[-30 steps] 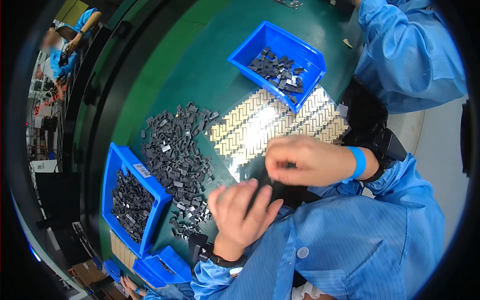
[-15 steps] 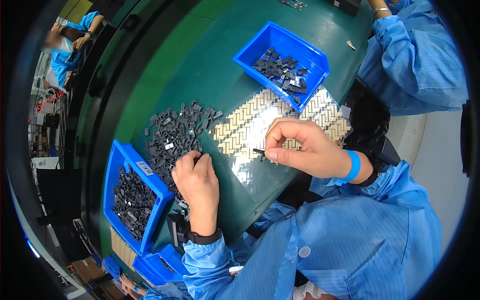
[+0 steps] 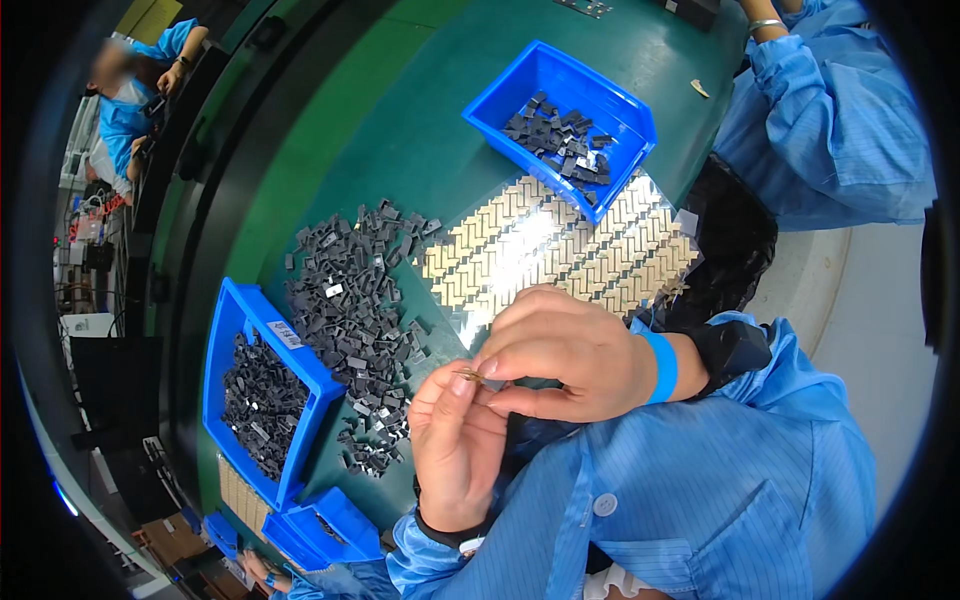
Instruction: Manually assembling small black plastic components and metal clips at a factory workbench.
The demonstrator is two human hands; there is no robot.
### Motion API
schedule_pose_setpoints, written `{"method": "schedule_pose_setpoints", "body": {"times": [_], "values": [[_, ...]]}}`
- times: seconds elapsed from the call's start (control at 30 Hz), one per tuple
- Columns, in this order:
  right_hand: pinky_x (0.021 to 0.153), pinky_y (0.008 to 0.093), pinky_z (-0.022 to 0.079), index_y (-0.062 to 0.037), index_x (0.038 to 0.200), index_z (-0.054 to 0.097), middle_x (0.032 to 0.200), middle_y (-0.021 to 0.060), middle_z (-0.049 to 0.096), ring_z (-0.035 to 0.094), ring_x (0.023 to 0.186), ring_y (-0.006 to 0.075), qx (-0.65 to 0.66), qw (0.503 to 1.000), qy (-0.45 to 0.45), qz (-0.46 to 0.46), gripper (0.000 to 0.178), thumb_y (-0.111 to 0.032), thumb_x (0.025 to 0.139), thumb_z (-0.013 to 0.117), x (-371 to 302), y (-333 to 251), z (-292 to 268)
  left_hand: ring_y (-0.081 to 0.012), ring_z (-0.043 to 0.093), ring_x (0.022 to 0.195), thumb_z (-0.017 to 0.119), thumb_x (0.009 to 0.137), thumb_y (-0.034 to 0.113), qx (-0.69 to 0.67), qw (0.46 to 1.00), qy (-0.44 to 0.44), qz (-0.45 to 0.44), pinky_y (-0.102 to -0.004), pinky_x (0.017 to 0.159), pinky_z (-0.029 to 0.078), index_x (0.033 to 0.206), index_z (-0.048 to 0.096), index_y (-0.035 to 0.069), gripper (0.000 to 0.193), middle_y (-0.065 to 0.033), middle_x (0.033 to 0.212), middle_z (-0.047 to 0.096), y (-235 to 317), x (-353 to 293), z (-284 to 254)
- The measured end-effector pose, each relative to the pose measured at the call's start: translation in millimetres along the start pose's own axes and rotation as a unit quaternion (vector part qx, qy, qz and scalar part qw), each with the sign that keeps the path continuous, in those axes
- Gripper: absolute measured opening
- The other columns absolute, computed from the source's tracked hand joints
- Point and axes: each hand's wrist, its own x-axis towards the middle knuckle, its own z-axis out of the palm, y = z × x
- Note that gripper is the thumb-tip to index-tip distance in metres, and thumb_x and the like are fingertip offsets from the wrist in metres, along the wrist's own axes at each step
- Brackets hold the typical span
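In front of my chest my two hands meet, fingertips nearly touching. My left hand [image 3: 458, 450], palm partly turned up, pinches a small thin brownish piece [image 3: 467, 375] between thumb and forefinger; its exact kind is too small to tell. My right hand [image 3: 575, 355] is closed in a pinch on a small dark piece [image 3: 492, 383], mostly covered by the fingers. Just beyond the hands lies a clear sheet with rows of tan angled stickers [image 3: 500, 240]. Left of it spreads a loose pile of small black plastic parts [image 3: 350, 285].
A blue bin [image 3: 477, 118] with some black parts stands on the sheet's far edge. Another blue bin [image 3: 212, 370], fuller, is at the left, with a smaller blue bin [image 3: 345, 545] below it. A co-worker's blue sleeve [image 3: 815, 110] is at the upper right.
My left hand has left the pile's edge and moved right and nearer me. My right hand has come down and left, off the sheet, to meet it.
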Motion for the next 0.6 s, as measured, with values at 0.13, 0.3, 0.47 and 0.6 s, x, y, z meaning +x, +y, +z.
{"method": "schedule_pose_setpoints", "body": {"times": [0.13,0.3,0.47,0.6], "values": [[0.068,0.0321,0.048,-0.0043,0.102,0.056,0.089,0.0086,0.063,0.061,0.08,0.0259,0.01,1.0,-0.004,0.008,0.036,-0.006,0.071,0.073,-1.7,-2.0,-4.4,-0.0189,0.059,0.088,0.053,0.088,0.006,-0.038,0.999,-0.003,-0.014,-0.0341,0.079,0.048,0.099,0.058,0.001,0.014,-0.0107,0.096,0.062,-4.4,-2.8,-1.7],[0.066,0.0316,0.05,-0.0029,0.103,0.055,0.087,0.0091,0.064,0.062,0.078,0.0263,0.101,0.991,-0.008,0.083,0.034,-0.006,0.073,0.071,-5.9,-4.1,-8.5,-0.0189,0.059,0.093,0.054,0.085,0.002,-0.007,0.996,-0.081,-0.045,-0.0325,0.08,0.048,0.118,0.05,0.0,0.033,-0.015,0.11,0.059,-5.0,-3.6,-4.3],[0.069,0.0316,0.049,-0.0018,0.106,0.056,0.09,0.0111,0.063,0.062,0.08,0.0244,0.14,0.983,-0.039,0.115,0.033,-0.011,0.076,0.067,-8.5,-3.5,-9.3,-0.0199,0.059,0.094,0.053,0.084,-0.002,0.032,0.995,-0.076,-0.052,-0.0304,0.077,0.049,0.122,0.049,0.0,0.038,-0.0178,0.113,0.058,-3.8,-8.0,-8.0],[0.07,0.0312,0.049,-0.0019,0.098,0.058,0.092,0.0119,0.062,0.061,0.081,0.023,0.125,0.98,-0.026,0.152,0.024,-0.01,0.077,0.066,-5.9,-9.3,-9.4,-0.0202,0.061,0.087,0.053,0.085,-0.004,0.093,0.993,-0.044,0.061,-0.0301,0.075,0.05,0.116,0.054,-0.002,0.032,-0.0186,0.109,0.059,-10.8,-12.1,-4.1]]}}
